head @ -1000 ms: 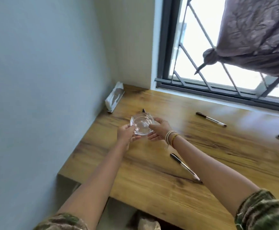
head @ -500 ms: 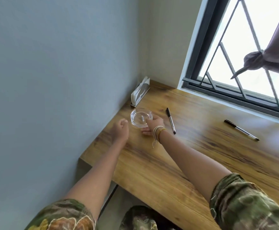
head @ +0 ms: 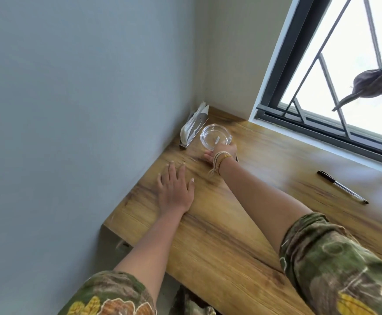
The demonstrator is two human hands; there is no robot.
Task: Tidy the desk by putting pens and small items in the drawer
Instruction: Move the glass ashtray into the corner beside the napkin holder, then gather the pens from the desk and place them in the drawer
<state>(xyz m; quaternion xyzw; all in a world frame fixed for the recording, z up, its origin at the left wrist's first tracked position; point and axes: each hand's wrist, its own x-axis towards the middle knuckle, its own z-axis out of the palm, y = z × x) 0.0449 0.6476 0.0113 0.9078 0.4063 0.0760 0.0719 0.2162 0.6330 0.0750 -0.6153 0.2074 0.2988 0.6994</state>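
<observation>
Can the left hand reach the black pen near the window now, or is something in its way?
Probably not easily. The left hand lies flat near the wall, and the right forearm stretches across the desk between it and the pen. The right hand is nearer.

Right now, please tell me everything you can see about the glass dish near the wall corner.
The glass dish is round, clear and thick-walled, with notches in its rim, like an ashtray. It appears to hold nothing. It sits upright on the wooden desk in the far corner, close beside the tissue holder; whether they touch is unclear. The right hand holds its near edge. The left hand lies flat on the desk, apart from it.
</observation>
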